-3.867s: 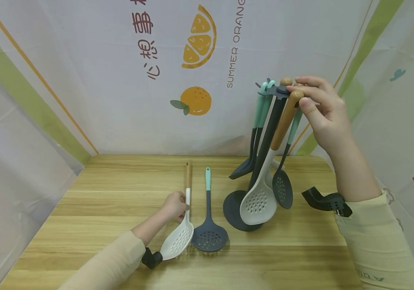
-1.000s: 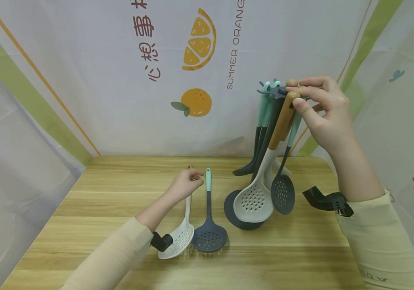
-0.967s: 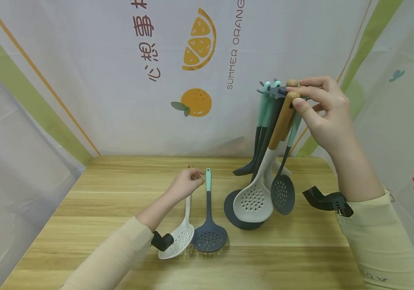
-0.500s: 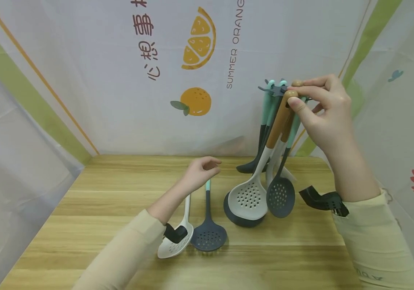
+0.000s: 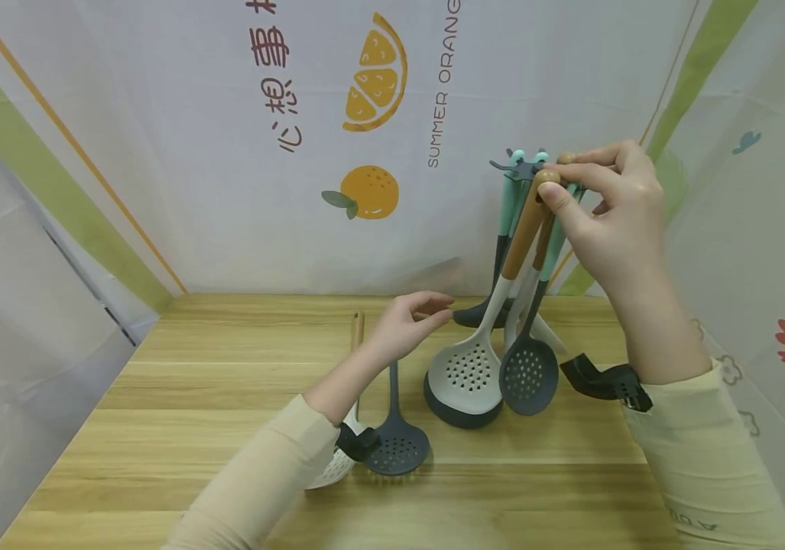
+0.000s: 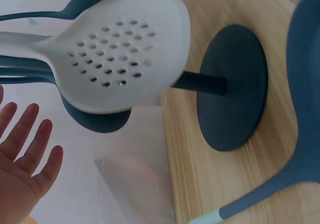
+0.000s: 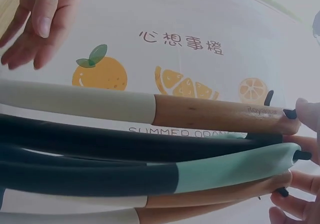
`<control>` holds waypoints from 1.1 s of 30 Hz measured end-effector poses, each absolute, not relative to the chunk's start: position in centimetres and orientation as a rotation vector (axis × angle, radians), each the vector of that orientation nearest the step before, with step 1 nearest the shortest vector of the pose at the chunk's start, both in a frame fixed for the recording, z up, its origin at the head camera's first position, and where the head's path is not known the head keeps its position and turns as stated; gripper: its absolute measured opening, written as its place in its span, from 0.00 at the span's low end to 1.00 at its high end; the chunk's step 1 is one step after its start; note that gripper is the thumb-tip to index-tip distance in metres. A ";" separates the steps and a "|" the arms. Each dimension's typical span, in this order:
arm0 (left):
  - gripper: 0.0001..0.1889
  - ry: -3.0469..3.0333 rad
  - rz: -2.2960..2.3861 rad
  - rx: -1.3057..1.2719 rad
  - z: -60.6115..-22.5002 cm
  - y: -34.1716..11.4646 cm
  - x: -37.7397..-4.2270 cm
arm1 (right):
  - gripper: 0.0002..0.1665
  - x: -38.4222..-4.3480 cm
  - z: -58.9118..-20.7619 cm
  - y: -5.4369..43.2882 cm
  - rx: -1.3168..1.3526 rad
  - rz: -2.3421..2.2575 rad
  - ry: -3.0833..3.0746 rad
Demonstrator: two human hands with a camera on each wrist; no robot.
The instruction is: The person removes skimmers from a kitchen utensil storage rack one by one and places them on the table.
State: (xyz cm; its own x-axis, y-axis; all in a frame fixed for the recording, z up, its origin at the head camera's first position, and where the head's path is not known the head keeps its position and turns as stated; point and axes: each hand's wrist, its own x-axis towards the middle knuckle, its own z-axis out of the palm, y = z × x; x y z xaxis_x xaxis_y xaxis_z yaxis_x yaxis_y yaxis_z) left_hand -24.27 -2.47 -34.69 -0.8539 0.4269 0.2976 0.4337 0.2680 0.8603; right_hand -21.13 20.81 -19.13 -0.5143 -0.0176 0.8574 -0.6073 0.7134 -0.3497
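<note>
The left hand [image 5: 407, 325] hides the mint handle [image 6: 206, 217] of the dark skimmer [image 5: 395, 451] in the head view; the left wrist view's bottom edge crops it. Forearm [image 5: 344, 382] and wrist camera [image 5: 359, 443] cover part of the white skimmer [image 5: 337, 468] below. The right hand [image 5: 617, 202] masks some of the rack top [image 5: 521, 169]; beneath, a hanging slotted spoon [image 5: 468, 374] partly covers the round base [image 5: 457, 419].

One spoon [image 5: 464, 378] is off-white with a honey-brown handle [image 5: 524, 248]; one skimmer [image 5: 528, 374] is slate grey with a mint-green handle [image 5: 556, 246]. The stand [image 6: 242, 109] is charcoal. The surface [image 5: 179, 428] shows yellowish, streaked wood grain. The white cloth [image 5: 193, 99] carries orange fruit [image 5: 370, 192], green stripes [image 5: 70, 198] and red-brown lettering [image 5: 270, 47]. Sleeves [image 5: 248, 481] are cream.
</note>
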 end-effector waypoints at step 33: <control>0.19 -2.514 -1.714 -1.084 -35.1 1.2 -23.0 | 0.17 -21.2 -19.3 22.0 0.552 0.821 -1.969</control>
State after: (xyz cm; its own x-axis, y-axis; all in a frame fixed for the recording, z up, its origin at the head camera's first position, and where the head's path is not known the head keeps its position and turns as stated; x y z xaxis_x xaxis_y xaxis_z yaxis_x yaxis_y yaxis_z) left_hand -22.96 1.16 -35.14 -0.7711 0.5685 0.2868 0.4746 0.2128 0.8541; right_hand -21.25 22.01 -19.34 -0.4911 -0.0557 0.8693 -0.6566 0.6795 -0.3274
